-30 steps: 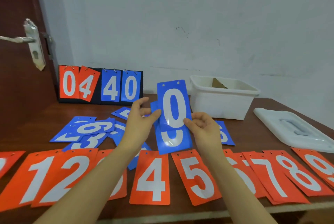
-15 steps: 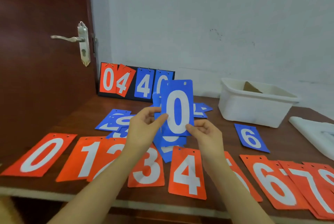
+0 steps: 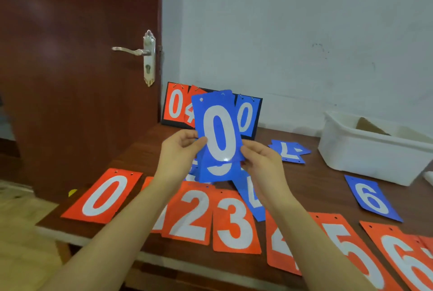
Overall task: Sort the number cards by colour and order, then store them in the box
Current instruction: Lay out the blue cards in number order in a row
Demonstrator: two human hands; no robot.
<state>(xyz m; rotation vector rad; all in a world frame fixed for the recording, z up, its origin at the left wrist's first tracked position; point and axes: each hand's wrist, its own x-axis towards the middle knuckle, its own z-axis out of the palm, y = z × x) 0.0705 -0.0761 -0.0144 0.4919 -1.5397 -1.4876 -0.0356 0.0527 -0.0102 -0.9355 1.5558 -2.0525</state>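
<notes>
- Above the middle of the desk (image 3: 314, 180), two bare hands hold up a small fan of blue number cards, with the blue 0 card (image 3: 216, 126) upright at the front and facing the viewer
- Left hand (image 3: 178, 152) pinches the lower left edge of the fan, thumb on the face of the cards and curled fingers (image 3: 187, 136) behind; right hand (image 3: 262, 161) pinches the lower right edge the same way
- Behind the blue 0 card at least one more blue card (image 3: 218, 171) shows below it; its digit is partly hidden and cannot be read for certain
- Along the near edge of the desk lies a row of orange cards in order: the orange 0 card (image 3: 103, 197) far left, then 1 mostly hidden by the left forearm, 2, 3, 4, 5 and 6 running off to the right
- Loose blue cards are still scattered: a blue 6 card (image 3: 372, 198) lies to the right, another blue card (image 3: 290, 151) further back, and more lie under the hands
- White box (image 3: 365, 150) stands open at the back right of the desk, well apart from the hands
- Judgement on doing this step well: the blue 0 probably starts the blue row, so laying it flat just behind the orange 0 card, same way up, would keep both colours aligned
- Slide only the front card free with one thumb while the other hand keeps the rest pinched, since glossy cards may slip or stick together
</notes>
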